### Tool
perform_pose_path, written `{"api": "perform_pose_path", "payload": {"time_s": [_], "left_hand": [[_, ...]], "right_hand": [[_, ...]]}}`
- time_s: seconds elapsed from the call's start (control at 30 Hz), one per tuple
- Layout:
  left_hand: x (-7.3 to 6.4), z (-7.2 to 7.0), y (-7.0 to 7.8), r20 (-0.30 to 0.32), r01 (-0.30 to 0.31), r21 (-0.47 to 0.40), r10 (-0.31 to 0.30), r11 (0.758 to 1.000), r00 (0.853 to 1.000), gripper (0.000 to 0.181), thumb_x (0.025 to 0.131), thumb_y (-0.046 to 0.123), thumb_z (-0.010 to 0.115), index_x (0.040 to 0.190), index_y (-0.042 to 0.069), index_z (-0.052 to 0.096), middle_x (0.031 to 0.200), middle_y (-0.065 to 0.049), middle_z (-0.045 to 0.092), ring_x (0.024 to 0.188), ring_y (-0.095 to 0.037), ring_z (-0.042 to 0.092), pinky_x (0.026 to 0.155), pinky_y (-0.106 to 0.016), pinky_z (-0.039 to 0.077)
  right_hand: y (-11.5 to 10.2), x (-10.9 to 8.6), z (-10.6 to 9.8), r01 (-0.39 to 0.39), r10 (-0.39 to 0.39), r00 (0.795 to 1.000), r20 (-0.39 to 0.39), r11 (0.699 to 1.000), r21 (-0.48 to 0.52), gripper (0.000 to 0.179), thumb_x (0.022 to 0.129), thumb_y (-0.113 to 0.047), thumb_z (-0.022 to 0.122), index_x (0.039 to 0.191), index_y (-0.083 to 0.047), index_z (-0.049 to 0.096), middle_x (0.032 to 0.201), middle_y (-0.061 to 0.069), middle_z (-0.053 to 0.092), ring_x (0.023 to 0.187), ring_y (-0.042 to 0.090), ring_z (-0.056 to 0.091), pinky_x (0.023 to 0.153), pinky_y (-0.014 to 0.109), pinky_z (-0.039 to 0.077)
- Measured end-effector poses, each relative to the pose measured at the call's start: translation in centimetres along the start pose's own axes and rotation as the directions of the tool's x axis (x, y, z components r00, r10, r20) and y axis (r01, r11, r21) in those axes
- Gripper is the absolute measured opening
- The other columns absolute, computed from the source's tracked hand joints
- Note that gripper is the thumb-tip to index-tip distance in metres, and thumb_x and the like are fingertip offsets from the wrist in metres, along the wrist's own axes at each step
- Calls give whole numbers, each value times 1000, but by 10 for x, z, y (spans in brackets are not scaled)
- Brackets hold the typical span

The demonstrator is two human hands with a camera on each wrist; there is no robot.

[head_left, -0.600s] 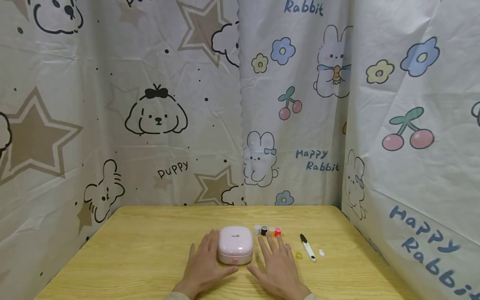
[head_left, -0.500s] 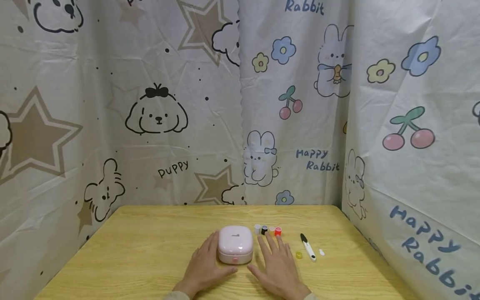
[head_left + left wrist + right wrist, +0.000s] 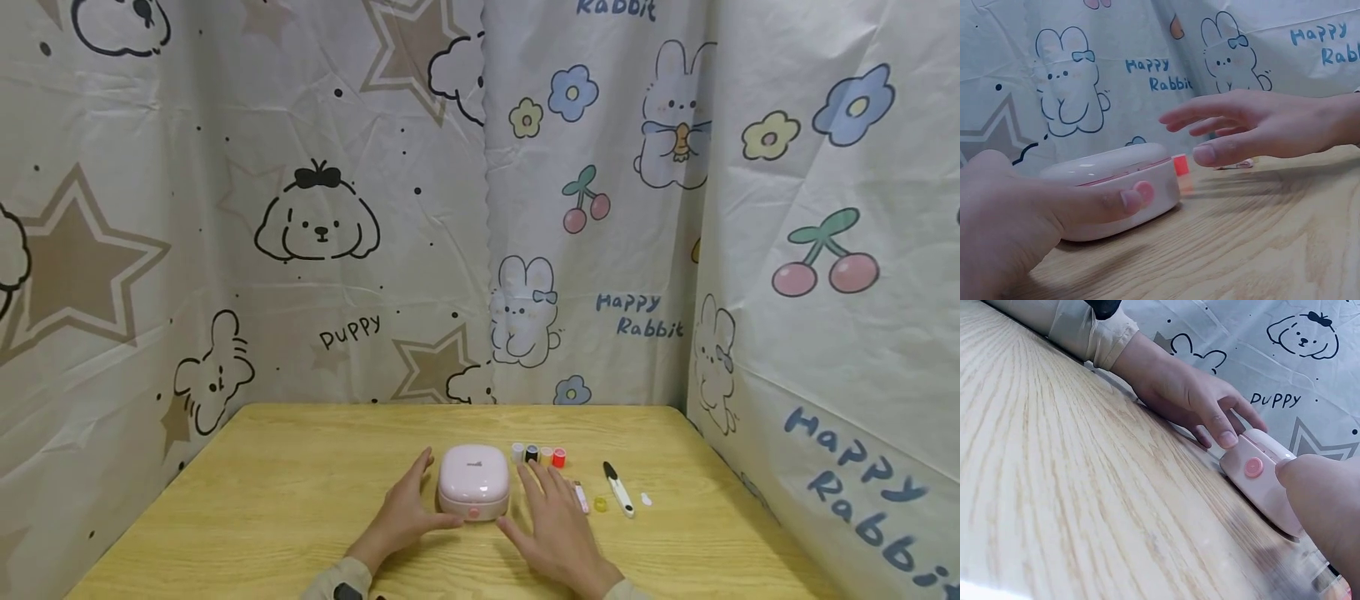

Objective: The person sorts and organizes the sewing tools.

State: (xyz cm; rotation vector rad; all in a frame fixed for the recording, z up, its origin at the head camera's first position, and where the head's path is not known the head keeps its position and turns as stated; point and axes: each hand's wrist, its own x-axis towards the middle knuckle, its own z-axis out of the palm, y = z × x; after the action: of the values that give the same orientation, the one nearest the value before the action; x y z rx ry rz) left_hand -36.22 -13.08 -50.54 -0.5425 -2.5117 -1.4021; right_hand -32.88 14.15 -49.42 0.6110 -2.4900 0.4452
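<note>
A pale pink lidded case (image 3: pixel 474 477) with rounded corners sits closed on the table, its round pink button (image 3: pixel 1254 467) facing me. On its left is my left hand (image 3: pixel 403 510), fingers extended and thumb reaching toward the front; in the left wrist view the thumb overlaps the case front beside the button. My right hand (image 3: pixel 558 527) hovers at the case's right, palm down with fingers spread, its thumb near the front right corner. Neither hand grips anything. Several small thread spools (image 3: pixel 532 454), white, black, pale and red, stand just beyond the right fingertips.
Right of my right hand lie a small pink-and-white item (image 3: pixel 581 497), a yellow ring-shaped piece (image 3: pixel 600 504), white thread snips with a black tip (image 3: pixel 618 489) and a tiny white piece (image 3: pixel 647 499). Printed curtains (image 3: pixel 322 333) surround the wooden table (image 3: pixel 300 467) at back and sides.
My left hand has drawn away from the case side, its fingers lifting. The right hand has shifted slightly, uncovering the small pink-and-white item. The case stays put; the head view has tilted a little.
</note>
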Motion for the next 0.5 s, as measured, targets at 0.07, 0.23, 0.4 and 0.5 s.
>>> {"api": "perform_pose_path", "payload": {"time_s": [0.07,0.23,0.4,0.5], "left_hand": [[2,-1,-2,18,3,-29,-2,1000,1000,129,69,38,98,161,-6,20,157,-34,34,139,-54,39,109,-62,35],[5,-5,-4,48,3,-78,1,997,999,131,68,35,99,161,-7,17,160,-33,28,141,-55,35,111,-61,32],[9,-9,-4,70,19,-93,-12,996,997,132,67,36,100,162,-5,17,161,-31,28,142,-55,33,110,-65,30],[14,-12,-7,97,24,-92,-15,995,995,133,67,37,100,162,-5,17,161,-30,31,144,-53,32,112,-67,27]], "right_hand": [[0,1,0,-3,3,1000,-4,1000,14,80,93,-54,70,154,-7,47,153,20,47,139,45,42,110,64,32],[-2,3,1,-5,6,1000,-17,999,51,82,92,-54,72,154,-7,47,153,19,48,138,42,45,107,65,36],[-4,11,3,-6,7,1000,-6,992,124,83,94,-58,69,154,-6,47,154,18,47,139,39,45,107,62,38],[-3,15,5,-27,23,999,25,984,178,83,94,-59,67,154,-5,47,155,19,45,140,39,43,108,61,37]]}}
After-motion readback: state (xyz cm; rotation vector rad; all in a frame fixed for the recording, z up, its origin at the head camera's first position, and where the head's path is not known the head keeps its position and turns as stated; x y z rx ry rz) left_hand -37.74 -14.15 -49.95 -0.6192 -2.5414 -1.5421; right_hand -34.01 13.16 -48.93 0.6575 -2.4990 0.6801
